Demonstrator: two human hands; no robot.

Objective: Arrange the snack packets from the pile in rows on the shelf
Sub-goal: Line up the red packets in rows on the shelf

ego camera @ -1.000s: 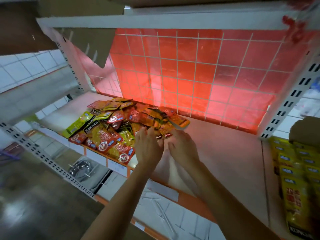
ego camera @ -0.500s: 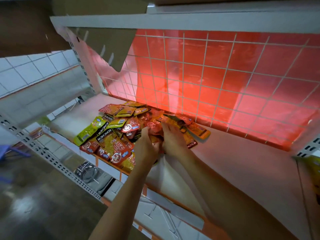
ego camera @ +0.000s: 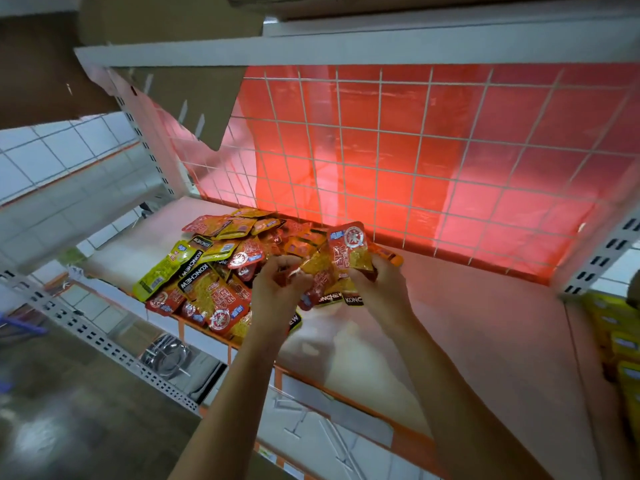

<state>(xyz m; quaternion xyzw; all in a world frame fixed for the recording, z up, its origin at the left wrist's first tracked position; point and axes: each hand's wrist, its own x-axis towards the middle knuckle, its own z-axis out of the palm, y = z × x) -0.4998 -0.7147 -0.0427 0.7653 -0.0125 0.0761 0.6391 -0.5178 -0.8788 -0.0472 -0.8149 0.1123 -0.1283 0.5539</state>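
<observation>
A loose pile of red, orange and yellow-green snack packets (ego camera: 214, 268) lies on the left part of the white shelf (ego camera: 485, 334). My right hand (ego camera: 381, 289) grips a small bunch of red and yellow packets (ego camera: 346, 258), lifted above the shelf at the pile's right edge. My left hand (ego camera: 277, 289) is curled at the left side of that same bunch and pinches the packets there. Black "KONCHEW" ends of the held packets hang down between my two hands.
A white wire grid (ego camera: 415, 161) backed by red sheet closes the shelf's rear. An upper shelf board (ego camera: 346, 46) hangs overhead. Yellow packets (ego camera: 620, 341) sit in the neighbouring bay at the right. Perforated uprights (ego camera: 602, 258) flank the bay. The shelf's orange front edge (ego camera: 346, 400) runs below my forearms.
Both hands reached into the pile, closed on a bunch of packets and lifted it up and slightly right. The camera swung a little to the left.
</observation>
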